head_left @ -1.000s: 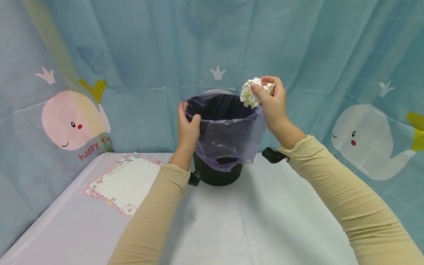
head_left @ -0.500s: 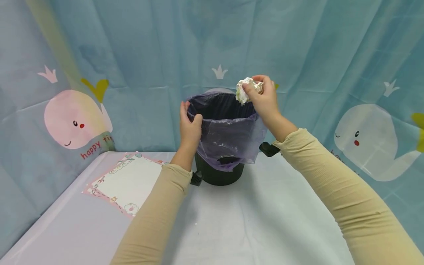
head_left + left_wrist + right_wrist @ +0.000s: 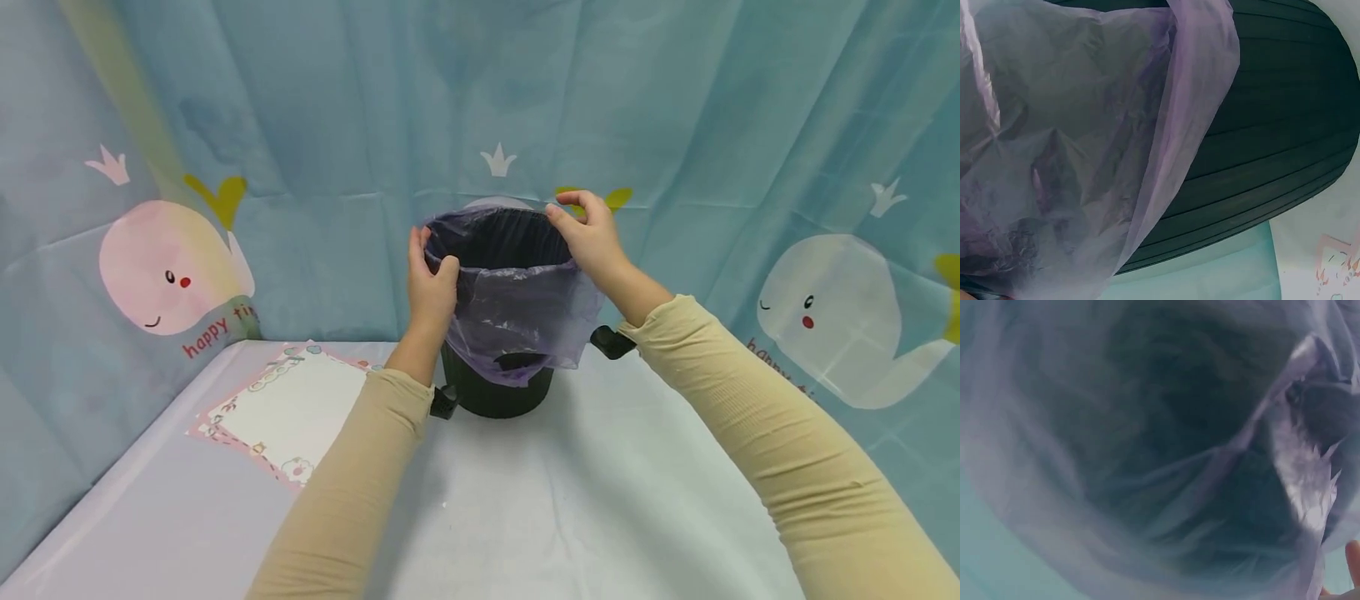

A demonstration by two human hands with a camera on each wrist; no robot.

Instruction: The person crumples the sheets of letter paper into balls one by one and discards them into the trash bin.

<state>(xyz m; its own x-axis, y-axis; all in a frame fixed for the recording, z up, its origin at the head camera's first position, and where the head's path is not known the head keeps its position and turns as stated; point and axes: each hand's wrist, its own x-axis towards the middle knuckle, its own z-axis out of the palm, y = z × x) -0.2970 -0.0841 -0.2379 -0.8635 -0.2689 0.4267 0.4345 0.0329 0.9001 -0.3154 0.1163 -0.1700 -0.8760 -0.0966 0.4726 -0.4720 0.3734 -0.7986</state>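
A black trash bin [image 3: 498, 396] with a ribbed side stands upright, its mouth tilted toward me in the head view. Over its rim hangs a thin purple plastic bag [image 3: 517, 308]. My left hand [image 3: 432, 287] grips the left rim through the bag, thumb on the near side. At the right rim, my right hand [image 3: 592, 237] has its thumb and fingers apart and holds nothing visible. The left wrist view shows the bag [image 3: 1072, 94] folded over the ribbed bin [image 3: 1279, 106]. Fingertips [image 3: 1353, 559] show at the right wrist view's corner. Inside the bin is dark; its contents are hidden.
A sheet of paper [image 3: 300, 408] with a pink decorated border lies on the white table cover [image 3: 487, 508], left of the bin and partly behind the left sleeve. A blue curtain [image 3: 315, 108] with printed whales hangs close behind the bin.
The crumpled paper ball has left my right hand and is out of sight. That hand moved left over the bin, then lowered slightly as its fingers parted. My left hand stays at the rim.
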